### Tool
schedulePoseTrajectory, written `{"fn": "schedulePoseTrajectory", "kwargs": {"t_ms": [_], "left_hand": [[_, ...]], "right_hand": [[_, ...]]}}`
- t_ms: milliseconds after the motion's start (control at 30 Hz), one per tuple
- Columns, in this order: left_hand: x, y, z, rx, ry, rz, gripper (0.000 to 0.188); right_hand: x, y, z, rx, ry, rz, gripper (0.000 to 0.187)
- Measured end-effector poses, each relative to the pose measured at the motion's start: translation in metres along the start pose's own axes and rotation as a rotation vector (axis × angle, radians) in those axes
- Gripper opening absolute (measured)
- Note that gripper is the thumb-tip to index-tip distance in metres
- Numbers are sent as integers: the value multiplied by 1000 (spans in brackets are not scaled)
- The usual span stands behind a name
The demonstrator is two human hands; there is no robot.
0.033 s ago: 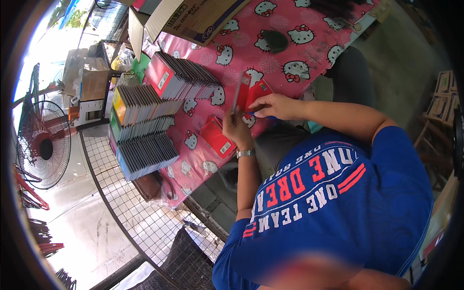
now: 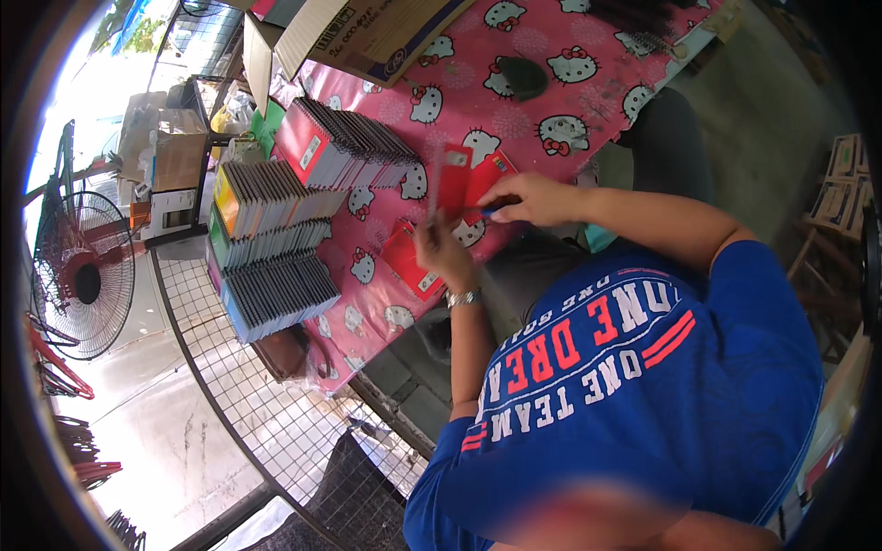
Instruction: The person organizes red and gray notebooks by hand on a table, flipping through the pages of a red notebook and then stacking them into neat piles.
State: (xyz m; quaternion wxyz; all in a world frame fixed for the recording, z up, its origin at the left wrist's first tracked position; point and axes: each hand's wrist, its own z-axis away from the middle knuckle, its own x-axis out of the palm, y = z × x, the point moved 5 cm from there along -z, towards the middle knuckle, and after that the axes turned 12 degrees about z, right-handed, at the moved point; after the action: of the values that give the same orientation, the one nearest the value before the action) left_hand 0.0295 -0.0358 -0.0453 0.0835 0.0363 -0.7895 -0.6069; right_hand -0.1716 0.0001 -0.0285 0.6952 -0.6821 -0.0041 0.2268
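Observation:
My left hand (image 2: 446, 255), with a metal-banded watch on its wrist, grips the lower end of a red spiral notebook (image 2: 454, 179) held up over the table. The notebook is slightly blurred, its coil on the left side. My right hand (image 2: 531, 199) is closed at the notebook's lower right, its fingers pinched around a small blue thing (image 2: 488, 212) whose kind I cannot make out. Behind it another red cover (image 2: 491, 174) slants; whether it belongs to the same notebook I cannot tell. Red notebooks (image 2: 409, 262) lie on the table beside my left hand.
Rows of spiral notebooks stand on the left: red (image 2: 317, 151), yellow (image 2: 243, 197) and blue (image 2: 276, 303). A cardboard box (image 2: 377, 41) and a dark rounded object (image 2: 524, 79) sit farther back on the pink patterned tablecloth (image 2: 551, 110). A fan (image 2: 87, 283) stands at far left.
My left hand has shifted a little left and down, and the held notebook has turned so more of its red cover shows. My right fingers have moved slightly, exposing more of the blue thing.

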Motion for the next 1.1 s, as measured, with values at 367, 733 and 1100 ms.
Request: {"fn": "schedulePoseTrajectory", "kwargs": {"t_ms": [367,733,1100], "left_hand": [[-139,25,24,0,176,-955,28],[75,-5,14,447,-998,-935,29],[97,11,-14,740,-1195,-1063,21]], "right_hand": [[-245,102,37,-27,903,1230,28],[-311,119,12,374,627,1454,20],[-229,40,9,202,699,574,33]]}}
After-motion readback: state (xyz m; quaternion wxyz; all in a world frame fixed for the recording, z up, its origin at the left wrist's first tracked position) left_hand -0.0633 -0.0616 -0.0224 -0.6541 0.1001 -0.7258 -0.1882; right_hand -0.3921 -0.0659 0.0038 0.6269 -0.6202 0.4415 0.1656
